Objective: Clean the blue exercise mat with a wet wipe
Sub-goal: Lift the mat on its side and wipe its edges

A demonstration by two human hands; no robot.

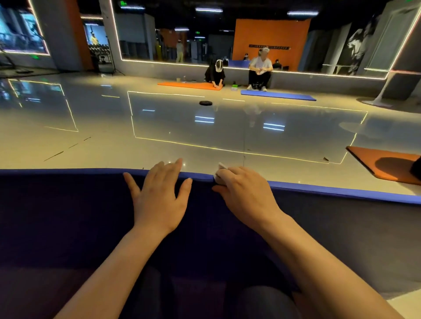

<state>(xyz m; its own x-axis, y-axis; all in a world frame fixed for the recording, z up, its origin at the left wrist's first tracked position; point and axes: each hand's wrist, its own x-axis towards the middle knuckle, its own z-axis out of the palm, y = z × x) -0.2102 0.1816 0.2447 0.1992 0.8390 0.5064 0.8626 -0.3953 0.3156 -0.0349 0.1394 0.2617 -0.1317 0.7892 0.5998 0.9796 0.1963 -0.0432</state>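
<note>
1. No legible words, brands or numbers anywhere.
2. Far right: dark strip of lettering (268,47) on orange wall (273,34), too small to read.
3. Far left: green lit signs (123,3), blurred, unreadable.

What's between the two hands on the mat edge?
Nothing but bare mat and its far edge lies between the left hand and the right hand holding the wipe, in the head view.
</note>
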